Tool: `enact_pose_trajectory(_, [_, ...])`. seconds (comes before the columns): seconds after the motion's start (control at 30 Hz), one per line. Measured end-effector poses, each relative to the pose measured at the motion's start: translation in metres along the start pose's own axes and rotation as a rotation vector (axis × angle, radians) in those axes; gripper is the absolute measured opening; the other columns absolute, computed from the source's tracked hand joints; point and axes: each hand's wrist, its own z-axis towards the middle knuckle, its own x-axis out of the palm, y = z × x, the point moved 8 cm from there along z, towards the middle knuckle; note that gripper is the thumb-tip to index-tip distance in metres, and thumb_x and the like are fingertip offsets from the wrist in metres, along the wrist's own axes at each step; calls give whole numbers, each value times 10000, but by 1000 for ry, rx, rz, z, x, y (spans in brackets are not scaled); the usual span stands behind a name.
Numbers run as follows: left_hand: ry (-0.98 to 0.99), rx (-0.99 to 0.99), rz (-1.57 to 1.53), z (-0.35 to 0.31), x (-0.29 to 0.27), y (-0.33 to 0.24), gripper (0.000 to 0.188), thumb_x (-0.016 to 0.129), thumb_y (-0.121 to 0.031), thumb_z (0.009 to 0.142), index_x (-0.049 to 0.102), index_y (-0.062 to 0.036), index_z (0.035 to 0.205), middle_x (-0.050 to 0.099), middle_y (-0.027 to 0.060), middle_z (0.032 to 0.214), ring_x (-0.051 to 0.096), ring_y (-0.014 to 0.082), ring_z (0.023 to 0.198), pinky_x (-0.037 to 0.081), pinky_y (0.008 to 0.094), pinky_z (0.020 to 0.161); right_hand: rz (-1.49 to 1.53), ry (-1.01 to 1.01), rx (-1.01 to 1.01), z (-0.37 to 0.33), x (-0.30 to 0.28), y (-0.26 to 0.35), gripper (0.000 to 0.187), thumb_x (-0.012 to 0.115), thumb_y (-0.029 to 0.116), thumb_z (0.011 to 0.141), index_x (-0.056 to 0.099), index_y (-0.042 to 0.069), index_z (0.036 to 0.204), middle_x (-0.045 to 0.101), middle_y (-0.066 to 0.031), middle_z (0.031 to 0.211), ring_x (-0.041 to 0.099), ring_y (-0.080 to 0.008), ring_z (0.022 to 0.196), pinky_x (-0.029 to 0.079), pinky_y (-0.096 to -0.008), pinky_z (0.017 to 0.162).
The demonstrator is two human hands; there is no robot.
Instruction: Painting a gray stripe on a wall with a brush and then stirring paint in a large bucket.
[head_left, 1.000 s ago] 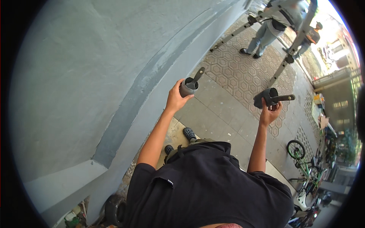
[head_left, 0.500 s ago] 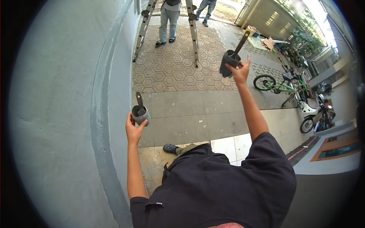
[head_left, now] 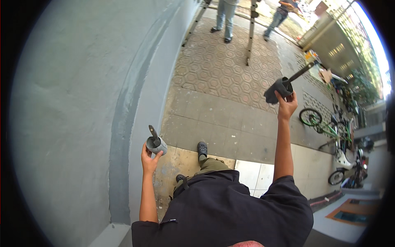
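Observation:
My left hand (head_left: 149,162) is closed round a small grey cup (head_left: 160,146), close to the grey wall. A dark brush-like handle (head_left: 153,132) sticks up out of that cup; its lower end is hidden inside. Farther out on the right, my right hand (head_left: 287,108) grips a dark grey, uneven-edged cup (head_left: 275,91), which is tilted. From its mouth a longer dark handle (head_left: 301,72) slants up to the right, with its working end out of sight.
The wall (head_left: 74,103) runs along my left, with a darker grey band (head_left: 131,96). A ladder (head_left: 250,39) stands ahead, with a person (head_left: 226,18) at it and another person (head_left: 279,18) beyond. A green bicycle (head_left: 327,129) and a motorcycle (head_left: 343,160) stand right.
My view has swung left, so the ladder and people sit farther right. Both hands still hold their cups; the right one's handle leans more to the right. A second shoe of mine shows.

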Motion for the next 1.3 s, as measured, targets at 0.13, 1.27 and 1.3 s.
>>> enact_pose_trajectory(0.13, [-242,8,-51,-30,-51,-8,830,868,13,783,426,13,1485,522,186,1485,524,289,1393,392,419,1202,87,22,55,-11,46,-22,522,872,-74,777,649,-19,1245,744,-80,1136,698,-145,1046,546,-287,933])
enact_pose_trajectory(1.27, [-393,309,550,204,56,-180,770,932,-90,723,584,-10,1405,668,188,1359,634,341,1284,496,432,1076,164,298,141,152,246,-141,591,854,-99,784,602,-32,1314,694,-102,1208,686,-190,1127,593,-329,968])
enact_pose_trajectory(1.3, [-378,340,589,228,58,-188,773,934,-91,716,592,-34,1407,669,182,1357,632,357,1284,507,440,1064,134,280,113,158,244,-139,582,848,-102,790,604,-31,1313,694,-101,1210,682,-188,1130,591,-329,967])
